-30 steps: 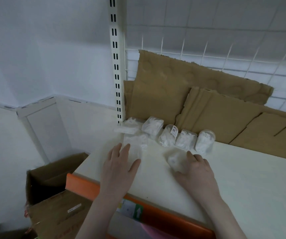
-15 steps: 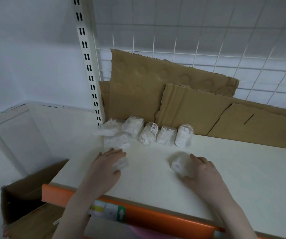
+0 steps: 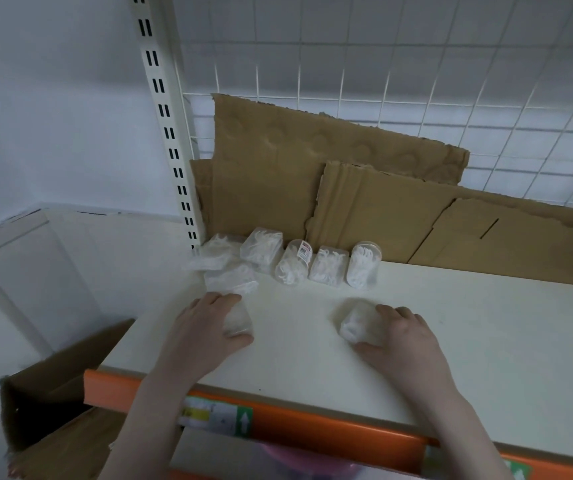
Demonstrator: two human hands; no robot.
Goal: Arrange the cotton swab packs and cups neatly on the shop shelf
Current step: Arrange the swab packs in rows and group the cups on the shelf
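left hand (image 3: 205, 327) cupping a swab pack (image 3: 238, 322), right hand (image 3: 404, 341) gripping a swab cup (image 3: 357, 323)

Cream shelf (image 3: 451, 341), orange front edge (image 3: 312, 427); brown cardboard (image 3: 278, 174); white swabs, clear cups (image 3: 363, 265).

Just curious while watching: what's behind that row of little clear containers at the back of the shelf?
Behind the row of clear containers stand brown cardboard sheets, upright along a white wire grid. The cardboard covers the lower grid, so what lies behind it cannot be seen.
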